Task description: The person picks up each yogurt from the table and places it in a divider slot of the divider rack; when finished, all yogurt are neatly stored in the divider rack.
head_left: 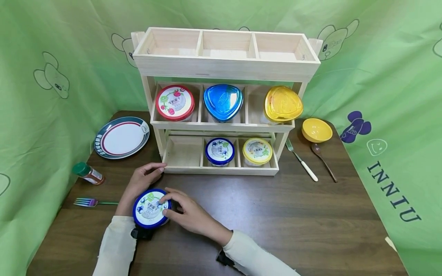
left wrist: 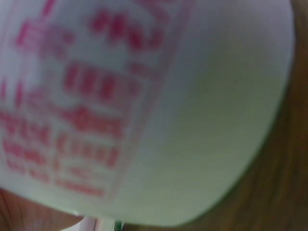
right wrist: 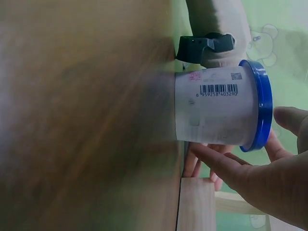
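A white tub with a blue lid (head_left: 150,209) stands on the table in front of the left forearm. Its barcoded side (right wrist: 216,103) shows in the right wrist view, and its printed wall (left wrist: 144,110) fills the left wrist view. My right hand (head_left: 190,212) is at the tub's right side, thumb and fingers spread and overlapping the lid in the head view; a gap shows between thumb and lid in the right wrist view. My left hand (head_left: 143,180) reaches past the tub, fingertips at the front left corner of the wooden shelf (head_left: 221,171), fingers loosely bent.
The shelf's lower tier holds a smaller blue-lidded tub (head_left: 220,151) and a yellow-lidded tub (head_left: 257,151). Red (head_left: 175,102), blue (head_left: 223,102) and yellow (head_left: 283,104) lids sit above. A plate (head_left: 121,138), spice jar (head_left: 88,173) and fork (head_left: 86,202) lie left; a yellow bowl (head_left: 317,130) stands right.
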A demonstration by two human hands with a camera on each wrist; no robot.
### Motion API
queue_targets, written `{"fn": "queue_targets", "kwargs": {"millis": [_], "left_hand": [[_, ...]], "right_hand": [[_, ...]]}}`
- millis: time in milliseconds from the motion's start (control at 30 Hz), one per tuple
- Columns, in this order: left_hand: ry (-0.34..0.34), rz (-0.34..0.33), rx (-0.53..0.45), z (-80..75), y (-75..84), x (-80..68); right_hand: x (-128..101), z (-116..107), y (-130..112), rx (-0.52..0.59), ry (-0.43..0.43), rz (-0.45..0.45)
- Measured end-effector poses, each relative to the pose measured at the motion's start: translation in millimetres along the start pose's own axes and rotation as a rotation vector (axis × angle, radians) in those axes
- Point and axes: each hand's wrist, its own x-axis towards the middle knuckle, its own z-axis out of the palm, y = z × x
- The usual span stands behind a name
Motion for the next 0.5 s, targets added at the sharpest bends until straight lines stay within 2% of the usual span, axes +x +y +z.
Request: {"fn": "queue_targets", "kwargs": {"millis": [200, 367, 500], "left_hand": [[0.011, 0.037, 0.002, -1.2, -1.6, -0.9], [0.021, 0.065, -0.01, -0.9, -3.7, -0.7], [0.018, 0.04, -0.02, 0.3, -2.0, -1.7]], "right_hand": [[5.2, 4.4, 1.3, 0.048, -0.013, -0.013], [4.4, 6.0, 0.8, 0.065, -0.015, 0.01], [3.0, 7.1, -0.8, 0.07, -0.013, 0.034]]}}
